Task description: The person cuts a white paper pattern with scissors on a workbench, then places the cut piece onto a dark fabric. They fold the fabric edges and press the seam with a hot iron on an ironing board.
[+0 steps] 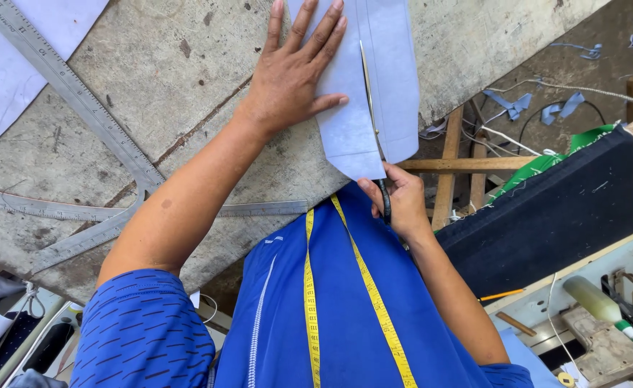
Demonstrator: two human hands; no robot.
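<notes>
Our left hand (293,80) lies flat, fingers spread, pressing pale blue fabric (377,93) onto the worn table (187,108). Our right hand (401,200) grips scissors (374,122), whose blades run up the fabric at the table's near edge.

Head view, steeply down, close over worktable (187,79)

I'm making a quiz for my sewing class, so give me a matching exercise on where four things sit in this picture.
Things:
1 left hand
2 scissors
3 measuring tape
4 metal ruler

Places:
A draped over the blue shirt
B flat on the pale blue fabric
C bare on the worktable
D in the right hand

Pairs: 1-B, 2-D, 3-A, 4-C
</notes>
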